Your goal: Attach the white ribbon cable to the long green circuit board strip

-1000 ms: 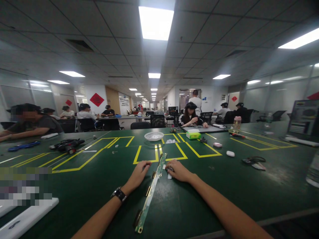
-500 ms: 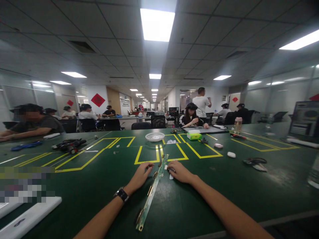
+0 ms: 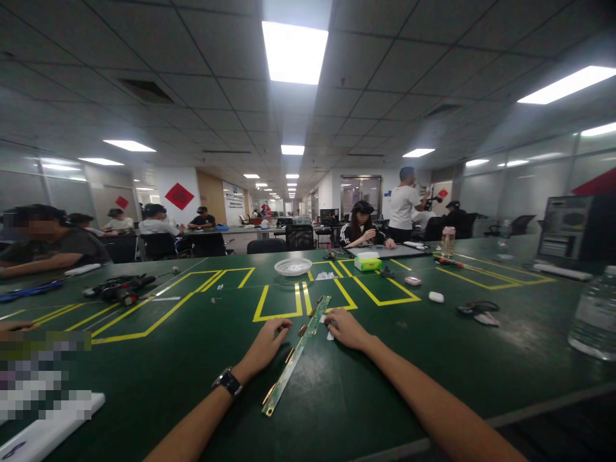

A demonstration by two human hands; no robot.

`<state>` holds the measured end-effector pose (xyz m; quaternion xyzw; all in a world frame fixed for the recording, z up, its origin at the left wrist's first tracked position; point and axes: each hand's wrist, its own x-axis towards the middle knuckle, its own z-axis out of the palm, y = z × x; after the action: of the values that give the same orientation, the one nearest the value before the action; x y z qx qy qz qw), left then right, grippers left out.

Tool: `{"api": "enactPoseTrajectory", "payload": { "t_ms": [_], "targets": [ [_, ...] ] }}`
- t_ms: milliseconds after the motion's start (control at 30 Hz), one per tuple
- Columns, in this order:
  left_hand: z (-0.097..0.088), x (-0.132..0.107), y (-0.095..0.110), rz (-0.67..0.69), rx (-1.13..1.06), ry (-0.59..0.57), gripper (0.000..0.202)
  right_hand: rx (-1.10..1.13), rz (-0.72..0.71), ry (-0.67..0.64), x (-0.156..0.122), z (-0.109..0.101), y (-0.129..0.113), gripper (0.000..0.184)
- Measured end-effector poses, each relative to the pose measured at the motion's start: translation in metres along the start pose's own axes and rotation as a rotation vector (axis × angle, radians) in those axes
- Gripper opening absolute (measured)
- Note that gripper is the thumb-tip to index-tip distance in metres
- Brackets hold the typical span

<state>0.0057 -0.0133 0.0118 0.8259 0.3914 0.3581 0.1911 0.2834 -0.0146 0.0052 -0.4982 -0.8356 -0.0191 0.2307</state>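
A long, narrow green circuit board lies slantwise on the green table, with gold-edged connectors along its left side. My left hand rests to the left of the board, fingers loosely bent, thumb apart, nothing in it. My right hand is at the right of the board's far end, fingers bent and apart, the tips close to the board's edge. Whether they touch it I cannot tell. Small white slips show beneath those fingers.
Yellow tape outlines mark the table. Beyond are a white basket and a green packet. Black gear lies left, a water bottle stands right, and a white slab lies near left. A co-worker sits opposite.
The board's near end has dropped, and the board now looks flat on the table. Both hands stay beside it. The view has turned slightly right, showing more of the bottle.
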Motion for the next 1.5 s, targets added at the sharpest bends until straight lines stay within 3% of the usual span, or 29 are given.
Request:
{"api": "enactPoseTrajectory", "payload": {
  "t_ms": [200, 467, 533, 667, 833, 1067, 1133, 1233, 1400, 1500],
  "targets": [
    [-0.001, 0.000, -0.001, 0.011, 0.010, -0.006, 0.030, 0.126, -0.224, -0.056, 0.002, 0.005, -0.035, 0.026],
    [-0.001, 0.000, -0.002, 0.001, 0.012, -0.009, 0.030, -0.034, 0.040, -0.028, 0.002, -0.002, -0.005, 0.023],
    [-0.001, 0.000, -0.002, 0.006, 0.014, -0.015, 0.031, -0.036, 0.051, -0.021, 0.001, 0.000, -0.003, 0.024],
    [0.000, -0.001, -0.004, 0.024, 0.013, -0.019, 0.031, 0.055, -0.085, -0.002, 0.000, 0.007, -0.019, 0.024],
    [0.000, 0.001, -0.006, 0.030, 0.009, -0.030, 0.032, 0.105, -0.243, -0.067, 0.002, 0.010, -0.037, 0.028],
    [-0.005, 0.000, -0.006, -0.023, 0.015, 0.022, 0.033, -0.080, 0.070, -0.050, 0.001, -0.006, -0.009, 0.022],
    [-0.006, 0.000, -0.005, -0.023, 0.015, 0.020, 0.034, -0.093, 0.102, -0.042, -0.001, -0.006, -0.007, 0.023],
    [-0.005, 0.001, -0.006, -0.019, 0.016, 0.031, 0.034, -0.039, 0.020, -0.028, -0.002, -0.001, -0.018, 0.024],
    [-0.002, 0.003, -0.010, 0.004, 0.015, 0.033, 0.033, 0.135, -0.273, -0.077, 0.000, 0.007, -0.048, 0.028],
    [-0.003, 0.002, -0.010, 0.005, 0.015, 0.022, 0.033, 0.106, -0.227, -0.086, 0.002, 0.003, -0.046, 0.026]
  ]
}}
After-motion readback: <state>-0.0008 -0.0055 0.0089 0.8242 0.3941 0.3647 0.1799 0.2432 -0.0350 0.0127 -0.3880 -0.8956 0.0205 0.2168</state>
